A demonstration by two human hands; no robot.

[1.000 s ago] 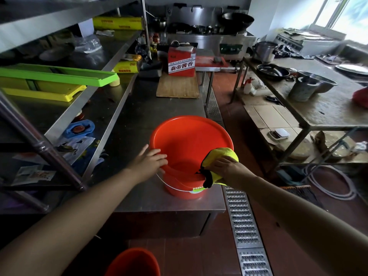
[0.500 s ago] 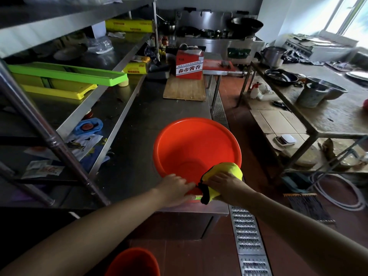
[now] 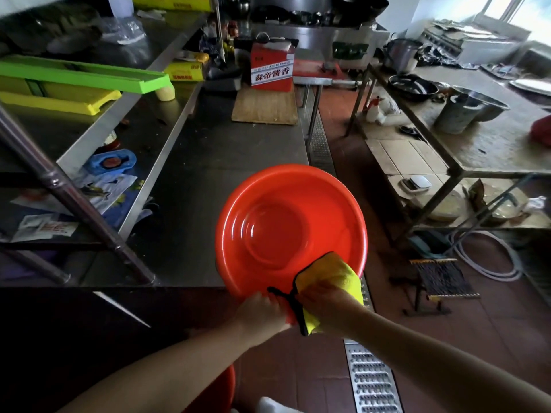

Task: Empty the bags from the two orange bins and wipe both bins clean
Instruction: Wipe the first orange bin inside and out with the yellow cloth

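We have tipped the bin (image 3: 290,226) toward us since a moment ago, when it stood flat on the worktop (image 3: 208,162). Now it hangs off the near right corner and we can see right inside, so wiping should be easier. No bag is in it. Our left hand (image 3: 262,312) grips the near rim. Our right hand (image 3: 323,305) holds the yellow cloth (image 3: 334,272) on the rim beside it. The other bin (image 3: 220,389) peeks out on the floor below.

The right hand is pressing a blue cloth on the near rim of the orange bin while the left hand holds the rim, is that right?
Not quite: the cloth is yellow, not blue, as the head view shows. The right hand presses it on the orange bin rim; the left hand holds the rim.
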